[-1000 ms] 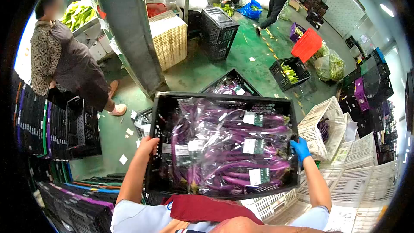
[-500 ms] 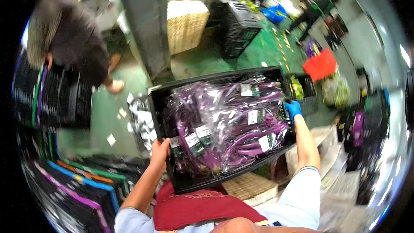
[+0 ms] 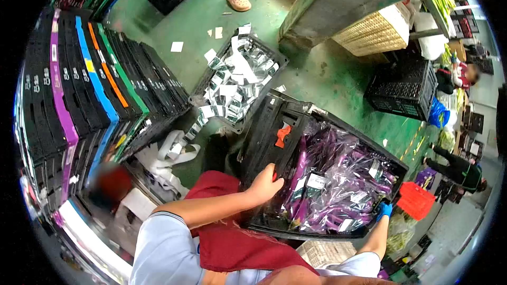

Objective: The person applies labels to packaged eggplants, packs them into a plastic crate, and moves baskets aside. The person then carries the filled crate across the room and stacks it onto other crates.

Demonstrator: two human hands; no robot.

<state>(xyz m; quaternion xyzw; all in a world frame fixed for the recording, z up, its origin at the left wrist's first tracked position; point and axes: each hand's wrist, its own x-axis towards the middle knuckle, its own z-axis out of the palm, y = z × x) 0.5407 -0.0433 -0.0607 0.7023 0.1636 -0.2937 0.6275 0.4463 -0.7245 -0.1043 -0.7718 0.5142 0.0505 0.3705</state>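
A black plastic crate (image 3: 353,125) full of purple eggplants in clear bags (image 3: 330,187), with white labels on the bags, is between my hands. My bare left hand (image 3: 264,186) is closed at the crate's near left end, beside a black panel with an orange latch (image 3: 283,134). Most of its fingertips are hidden. At the far right end, my blue-gloved right hand (image 3: 384,210) grips the crate's rim. The crate is tilted in view.
A low crate (image 3: 280,59) holding loose label strips (image 3: 232,87) is on the green floor. Folded black crates (image 3: 90,89) with coloured edges are stacked at left. A pillar (image 3: 343,5), a woven basket (image 3: 372,31) and another black crate (image 3: 404,87) stand beyond. A person's feet (image 3: 237,1) show at the top.
My view has swung left, so the eggplant crate sits further right and lower. The label-strip crate and folded stack show more fully. Both hands still hold the eggplant crate.
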